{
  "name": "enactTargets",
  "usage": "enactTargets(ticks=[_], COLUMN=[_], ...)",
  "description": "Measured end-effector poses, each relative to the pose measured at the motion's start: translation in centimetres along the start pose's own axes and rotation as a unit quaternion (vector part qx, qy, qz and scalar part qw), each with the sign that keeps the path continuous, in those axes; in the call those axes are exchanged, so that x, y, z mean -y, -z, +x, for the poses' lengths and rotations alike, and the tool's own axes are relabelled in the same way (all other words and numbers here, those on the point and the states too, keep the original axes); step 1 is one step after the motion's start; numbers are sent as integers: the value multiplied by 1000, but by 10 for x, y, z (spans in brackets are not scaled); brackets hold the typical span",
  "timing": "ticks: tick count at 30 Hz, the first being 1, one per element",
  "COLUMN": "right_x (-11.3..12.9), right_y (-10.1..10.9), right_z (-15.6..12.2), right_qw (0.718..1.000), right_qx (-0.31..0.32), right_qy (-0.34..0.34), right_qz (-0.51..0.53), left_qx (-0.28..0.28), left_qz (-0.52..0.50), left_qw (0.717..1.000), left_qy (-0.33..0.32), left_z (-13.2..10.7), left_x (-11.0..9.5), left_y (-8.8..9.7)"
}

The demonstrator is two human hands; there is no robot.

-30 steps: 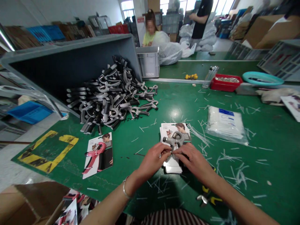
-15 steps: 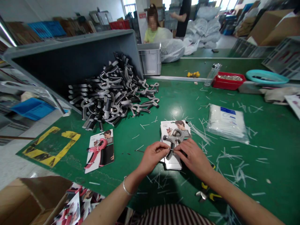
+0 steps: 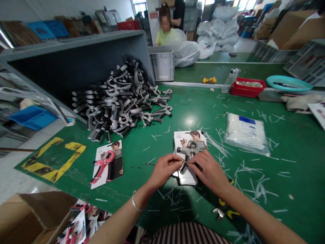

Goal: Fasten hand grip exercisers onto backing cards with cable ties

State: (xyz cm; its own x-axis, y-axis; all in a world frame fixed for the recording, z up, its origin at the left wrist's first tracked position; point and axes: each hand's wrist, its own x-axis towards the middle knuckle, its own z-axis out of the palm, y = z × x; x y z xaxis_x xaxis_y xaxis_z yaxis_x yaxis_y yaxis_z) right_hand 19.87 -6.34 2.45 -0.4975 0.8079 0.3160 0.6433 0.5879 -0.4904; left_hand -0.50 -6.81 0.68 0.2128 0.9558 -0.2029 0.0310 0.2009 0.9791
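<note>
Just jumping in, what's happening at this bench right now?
The left hand and right hand pinch a thin tie at a gray grip trainer lying on stacked cards. A pink trainer lies on its own card to the left. More gray trainers spill from a tipped bin onto the green table.

gray hand grip (image 3: 188, 151) on printed card (image 3: 180, 137)

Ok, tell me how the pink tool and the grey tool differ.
The pink tool is pink and black; the grey tool is grey and black. The pink tool lies on what looks like one card, in full view; the grey tool, on a card stack, is partly hidden. Both lie on printed cards.
</note>
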Motion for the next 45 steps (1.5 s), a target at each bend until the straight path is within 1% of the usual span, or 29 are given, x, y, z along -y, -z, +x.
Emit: enactTargets(ticks=[4, 5, 7, 9, 11, 12, 14, 16, 17, 19, 22, 23, 24, 26, 28, 29, 31, 33, 34, 36, 38, 40, 42, 45], right_x=[0, 0, 0, 0, -2, -2, -3, -3, -3, -2, -2, -3, -4, -8, -12, -14, -16, -16, -15, -15, -14, -14, -13, -13], right_y=[-1, -2, -3, -4, -5, -5, -5, -6, -7, -8, -9, -9, -9, -8, -7, -7, -5, -4, -3, -3, -3, -3, -4, -10], right_z=[1, 2, 3, 3, 4, 3, 3, 2, 2, 2, 4, 5, 6, 8, 10, 11, 11, 11, 11, 11, 13, 15, 17, 20], right_qw=[1000, 1000, 1000, 1000, 999, 999, 999, 999, 999, 998, 997, 997, 996, 994, 994, 995, 997, 998, 998, 997, 993, 985, 977, 971], right_qx=[2, 3, 0, -3, -8, -10, -13, -14, -15, -20, -30, -33, -35, -43, -45, -40, -16, 6, 12, 9, -11, -35, -39, -5], right_qy=[4, 5, 11, 21, 27, 26, 20, 14, 12, 4, -18, -28, -37, -48, -44, -38, -25, -20, -21, -28, -42, -61, -69, -37], right_qz=[-13, -13, -5, 12, 29, 35, 43, 48, 49, 52, 63, 70, 77, 90, 93, 88, 72, 56, 54, 70, 110, 158, 199, 237], left_qx=[5, 8, 16, 24, 14, 9, 16, 46, 62, 64, 26, 12, -1, -14, -19, -23, -44, -74, -82, -69, -31, -16, -39, -104], left_qz=[8, 17, 61, 133, 199, 223, 256, 287, 311, 385, 505, 526, 536, 533, 507, 484, 413, 322, 282, 238, 247, 290, 342, 398], left_qw=[1000, 1000, 997, 986, 971, 964, 955, 945, 935, 905, 840, 825, 818, 820, 837, 850, 888, 929, 943, 957, 951, 930, 905, 879], left_qy=[-1, -8, -40, -93, -134, -142, -146, -152, -157, -170, -197, -204, -208, -206, -206, -206, -198, -170, -155, -148, -182, -226, -249, -242], left_z=[1, 2, 3, 3, 3, 2, 0, -2, -2, -3, 0, 1, 3, 7, 11, 12, 13, 12, 11, 9, 7, 6, 6, 8], left_x=[1, 1, 1, -1, -6, -9, -18, -26, -29, -33, -31, -30, -28, -25, -21, -19, -15, -12, -11, -13, -16, -16, -9, 11], left_y=[0, 1, 2, 4, 6, 7, 10, 10, 9, 5, -6, -10, -14, -19, -20, -19, -17, -14, -14, -13, -14, -14, -12, -6])
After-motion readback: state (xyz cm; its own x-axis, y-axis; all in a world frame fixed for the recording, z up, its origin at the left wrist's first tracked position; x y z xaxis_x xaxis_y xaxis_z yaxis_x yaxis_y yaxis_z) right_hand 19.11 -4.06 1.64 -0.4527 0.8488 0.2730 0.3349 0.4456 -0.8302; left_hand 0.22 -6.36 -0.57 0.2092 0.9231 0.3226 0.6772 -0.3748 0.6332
